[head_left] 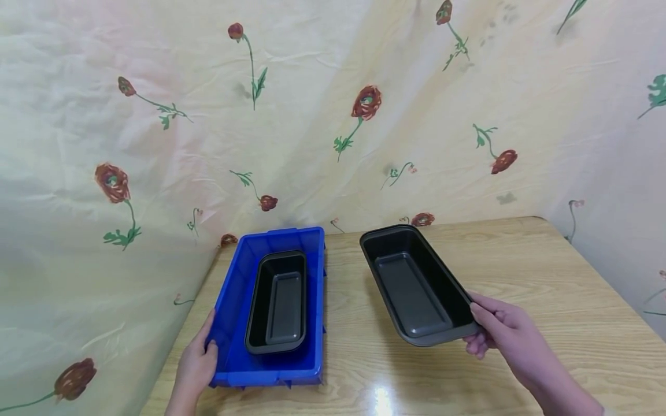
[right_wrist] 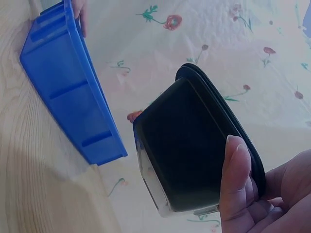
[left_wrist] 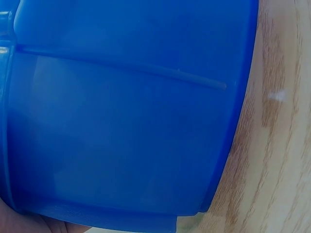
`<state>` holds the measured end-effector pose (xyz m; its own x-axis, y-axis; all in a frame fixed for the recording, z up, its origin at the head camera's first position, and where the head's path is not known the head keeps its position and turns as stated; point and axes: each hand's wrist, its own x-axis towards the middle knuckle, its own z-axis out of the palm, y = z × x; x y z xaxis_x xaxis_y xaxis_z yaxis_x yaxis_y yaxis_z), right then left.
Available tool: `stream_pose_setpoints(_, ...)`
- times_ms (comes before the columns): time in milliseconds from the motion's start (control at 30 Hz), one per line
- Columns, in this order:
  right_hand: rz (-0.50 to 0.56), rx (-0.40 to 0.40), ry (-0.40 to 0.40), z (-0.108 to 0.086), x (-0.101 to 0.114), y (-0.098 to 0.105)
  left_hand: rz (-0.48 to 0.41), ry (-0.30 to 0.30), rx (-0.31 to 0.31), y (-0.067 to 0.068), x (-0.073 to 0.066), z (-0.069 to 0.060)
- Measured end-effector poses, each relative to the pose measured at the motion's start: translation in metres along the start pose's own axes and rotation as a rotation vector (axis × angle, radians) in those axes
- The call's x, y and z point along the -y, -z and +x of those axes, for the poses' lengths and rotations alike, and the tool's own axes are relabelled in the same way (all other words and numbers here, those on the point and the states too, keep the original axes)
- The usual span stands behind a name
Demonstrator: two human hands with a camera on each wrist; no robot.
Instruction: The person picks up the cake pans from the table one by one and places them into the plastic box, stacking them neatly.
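A dark loaf pan is tilted above the table, and my right hand pinches its near right corner, thumb on the rim and fingers underneath. In the right wrist view, the outside of this loaf pan shows, with a doubled line along its rim; whether another pan is nested in it I cannot tell. To the left stands a blue plastic bin, gripped at its left wall by my left hand. A second dark loaf pan lies inside the bin. The left wrist view shows mostly the bin's outer wall.
Both bin and hands are over a light wood-grain table. Behind it and along the left side hangs a pale cloth printed with red flowers. The bin's far end stands close to the cloth.
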<state>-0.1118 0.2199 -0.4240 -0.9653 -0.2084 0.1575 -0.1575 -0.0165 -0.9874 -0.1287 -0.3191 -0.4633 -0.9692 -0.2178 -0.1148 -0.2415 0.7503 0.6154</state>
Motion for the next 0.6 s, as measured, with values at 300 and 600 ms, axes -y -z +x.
stream_pose_setpoints(300, 0.005, 0.029, 0.014, 0.01, 0.008, -0.013, 0.0, -0.007, 0.008, 0.001, 0.001, 0.0)
stream_pose_setpoints(600, 0.002, 0.051, -0.016, 0.019, 0.018, -0.025, 0.004, -0.002, 0.005, 0.0, 0.002, 0.002)
